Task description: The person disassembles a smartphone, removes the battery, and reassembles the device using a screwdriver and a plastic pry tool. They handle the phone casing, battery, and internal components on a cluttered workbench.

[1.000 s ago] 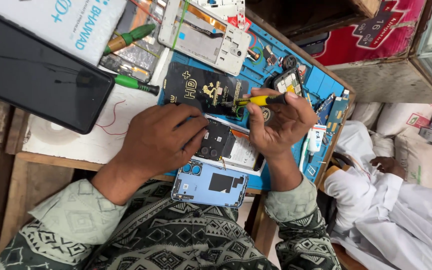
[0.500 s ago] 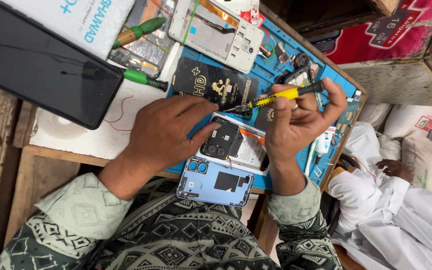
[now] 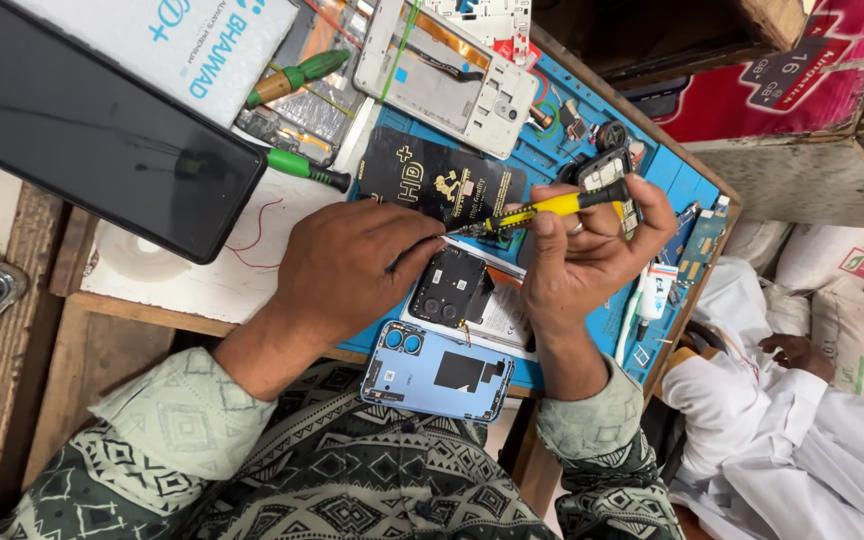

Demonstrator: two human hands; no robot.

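Note:
An opened black phone with its camera module bared lies on a blue repair mat. My left hand covers the phone's left end and grips it, fingertips meeting the metal tip of a yellow-handled screwdriver. My right hand holds that screwdriver nearly level above the phone, pinched between thumb and fingers. A light blue back cover lies at the mat's near edge, just below the phone.
A black screen panel and a white box lie at the upper left. Green-handled screwdrivers, a black packet, a white phone frame and small parts crowd the mat. Another person in white sits at right.
My right hand has raised the screwdriver and swung its handle rightward so it lies flatter. My left fingers have shifted up to its tip. The phone stays in place.

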